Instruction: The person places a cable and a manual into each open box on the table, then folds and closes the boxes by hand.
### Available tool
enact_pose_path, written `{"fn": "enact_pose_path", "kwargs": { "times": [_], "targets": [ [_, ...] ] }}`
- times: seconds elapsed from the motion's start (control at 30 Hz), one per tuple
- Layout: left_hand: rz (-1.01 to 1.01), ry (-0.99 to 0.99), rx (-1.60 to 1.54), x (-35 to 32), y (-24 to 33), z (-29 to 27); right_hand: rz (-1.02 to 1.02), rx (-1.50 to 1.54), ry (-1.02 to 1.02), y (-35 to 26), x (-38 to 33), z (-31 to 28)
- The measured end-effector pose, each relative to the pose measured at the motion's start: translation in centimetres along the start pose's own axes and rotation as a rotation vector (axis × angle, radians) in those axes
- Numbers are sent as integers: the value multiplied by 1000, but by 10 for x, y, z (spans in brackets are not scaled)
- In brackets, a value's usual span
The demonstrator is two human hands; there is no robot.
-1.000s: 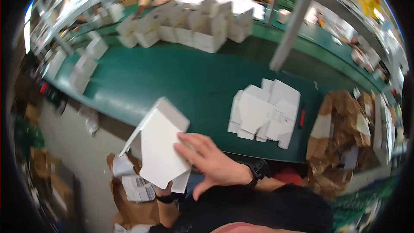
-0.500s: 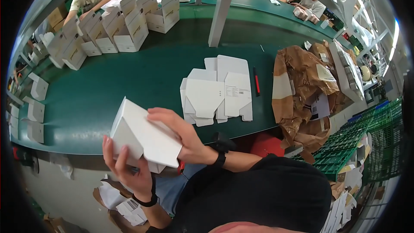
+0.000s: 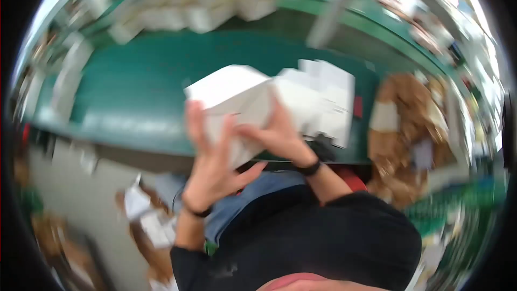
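Observation:
A white cardboard box point(image 3: 235, 92) is held above the near part of the green table, its pale top flap toward the far side. My left hand point(image 3: 211, 164) has its fingers spread along the box's near left side, with the thumb out to the right. On the box's right side, my right hand point(image 3: 280, 133) grips it, thumb across the near face. Just beyond my right hand lies a stack of flat white box blanks point(image 3: 334, 99), partly hidden by the box. Motion blurs the whole view.
Several standing white boxes point(image 3: 207, 8) line the far left of the green table point(image 3: 134, 86). A grey post point(image 3: 329, 19) rises behind the blanks. Crumpled brown paper point(image 3: 401, 124) is at the right, near green crates point(image 3: 463, 199). An open carton point(image 3: 145, 237) stands on the floor.
The box has turned and moved away from my body, over the table edge, with both hands on it. My left hand's fingers are more spread. The whole view has swung leftward.

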State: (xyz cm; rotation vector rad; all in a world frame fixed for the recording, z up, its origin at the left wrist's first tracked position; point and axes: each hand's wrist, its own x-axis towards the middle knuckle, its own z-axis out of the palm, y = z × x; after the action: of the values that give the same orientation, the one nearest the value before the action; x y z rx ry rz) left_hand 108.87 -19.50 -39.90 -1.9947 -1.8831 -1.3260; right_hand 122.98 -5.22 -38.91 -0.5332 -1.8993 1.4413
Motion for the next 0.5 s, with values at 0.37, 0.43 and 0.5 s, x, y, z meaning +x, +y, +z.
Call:
{"fn": "enact_pose_path", "kwargs": {
  "times": [0.37,0.43,0.5],
  "targets": [
    [295,-32,179,26,-45,-46,-76,358,-241,-13,33,-7],
    [119,70,160,-4,-73,-44,-504,-65,2,-12,40,17],
    [-258,6,333,-16,-70,-36,-420,-421,25,-12,32,18]
  ]
}}
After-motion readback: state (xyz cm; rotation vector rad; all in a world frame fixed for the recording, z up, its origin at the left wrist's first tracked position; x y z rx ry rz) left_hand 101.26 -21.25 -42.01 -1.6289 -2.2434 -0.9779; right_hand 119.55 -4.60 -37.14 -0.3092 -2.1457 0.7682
